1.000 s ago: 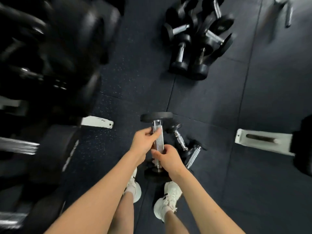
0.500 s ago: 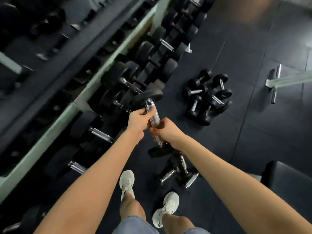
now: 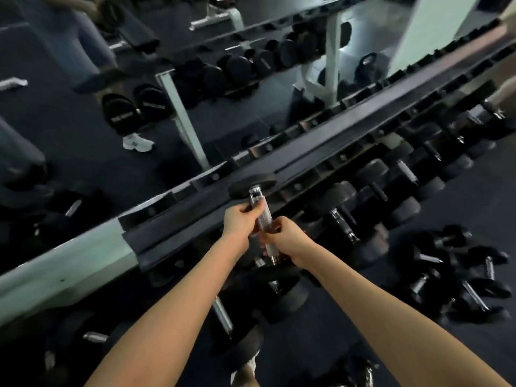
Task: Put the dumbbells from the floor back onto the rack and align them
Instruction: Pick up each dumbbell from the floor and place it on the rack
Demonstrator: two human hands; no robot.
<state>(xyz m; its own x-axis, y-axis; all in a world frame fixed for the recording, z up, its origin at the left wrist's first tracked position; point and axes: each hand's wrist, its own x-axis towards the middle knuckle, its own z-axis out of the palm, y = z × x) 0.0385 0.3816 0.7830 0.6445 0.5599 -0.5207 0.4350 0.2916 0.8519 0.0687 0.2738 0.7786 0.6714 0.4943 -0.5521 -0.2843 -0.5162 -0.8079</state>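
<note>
I hold one black dumbbell (image 3: 252,188) with a chrome handle in both hands, raised in front of the rack. My left hand (image 3: 239,222) grips the upper part of the handle and my right hand (image 3: 284,240) grips the lower part. The far head of the dumbbell hovers at the rack's black top shelf (image 3: 195,208), whose slots here hold nothing. The near head is hidden behind my right hand. Several dumbbells (image 3: 472,277) lie in a pile on the floor at the right.
The rack's lower tier (image 3: 371,196) holds a row of large black dumbbells. A mirror behind the rack reflects another rack (image 3: 251,62), a white shoe (image 3: 138,143) and a person's legs. Dark rubber floor (image 3: 460,208) lies to the right.
The dumbbell has come up from near the floor to the height of the top shelf, still in both hands. My view has swung up from the floor to the rack.
</note>
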